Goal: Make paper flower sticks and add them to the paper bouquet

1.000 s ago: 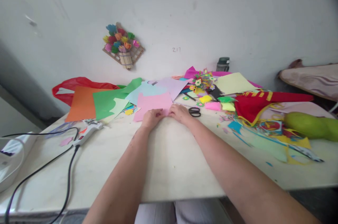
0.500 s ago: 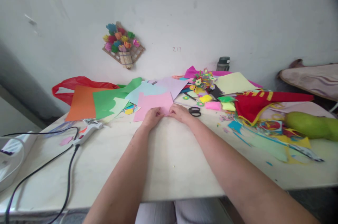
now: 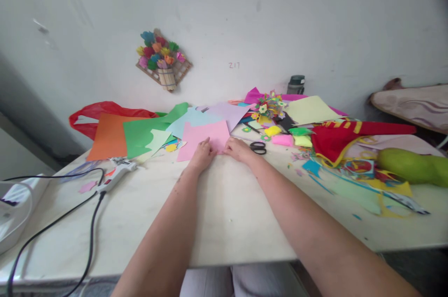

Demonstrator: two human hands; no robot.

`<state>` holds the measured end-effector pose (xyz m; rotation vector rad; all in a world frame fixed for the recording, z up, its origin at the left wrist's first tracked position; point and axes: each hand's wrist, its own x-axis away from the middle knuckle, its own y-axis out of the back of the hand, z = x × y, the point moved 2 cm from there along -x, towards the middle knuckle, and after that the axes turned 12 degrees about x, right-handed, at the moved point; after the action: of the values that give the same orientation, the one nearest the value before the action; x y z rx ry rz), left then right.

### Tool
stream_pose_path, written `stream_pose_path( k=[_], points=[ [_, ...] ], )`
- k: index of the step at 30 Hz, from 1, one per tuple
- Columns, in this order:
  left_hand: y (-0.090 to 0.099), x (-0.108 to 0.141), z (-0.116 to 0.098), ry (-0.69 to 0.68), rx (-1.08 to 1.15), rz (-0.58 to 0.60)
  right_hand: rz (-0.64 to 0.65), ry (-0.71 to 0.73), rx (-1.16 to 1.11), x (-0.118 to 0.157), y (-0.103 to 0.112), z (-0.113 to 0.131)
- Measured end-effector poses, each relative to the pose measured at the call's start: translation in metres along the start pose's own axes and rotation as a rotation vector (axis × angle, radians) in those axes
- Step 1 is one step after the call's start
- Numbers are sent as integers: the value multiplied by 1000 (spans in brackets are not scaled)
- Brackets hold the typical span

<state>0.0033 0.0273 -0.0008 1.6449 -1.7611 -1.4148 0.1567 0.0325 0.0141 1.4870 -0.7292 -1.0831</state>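
Note:
A pink sheet of paper [image 3: 205,132] lies flat in the middle of the table, over light blue and lilac sheets. On its near edge rests my left hand [image 3: 204,153], fingers partly raised and apart. My right hand [image 3: 237,148] is at the sheet's near right corner, its fingers pressed together on the paper edge. Black-handled scissors [image 3: 258,148] lie just right of my right hand. Left of the pink sheet are a green sheet [image 3: 138,138] and an orange sheet [image 3: 107,141].
A white glue gun [image 3: 117,176] with black cables lies at the left. To the right are clay packets [image 3: 283,140], a red and yellow cloth [image 3: 327,143], paper scraps and a green gourd-like object [image 3: 409,166]. A dark bottle [image 3: 296,85] stands by the wall.
My left hand's fingers have lifted and spread a little on the pink sheet. My right hand has hardly moved.

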Motion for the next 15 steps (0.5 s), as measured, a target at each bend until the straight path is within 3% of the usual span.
stream_pose_path(
  k=[15],
  points=[
    [2, 2, -3, 63, -165, 32, 41, -15, 59, -2, 1, 3]
  ],
)
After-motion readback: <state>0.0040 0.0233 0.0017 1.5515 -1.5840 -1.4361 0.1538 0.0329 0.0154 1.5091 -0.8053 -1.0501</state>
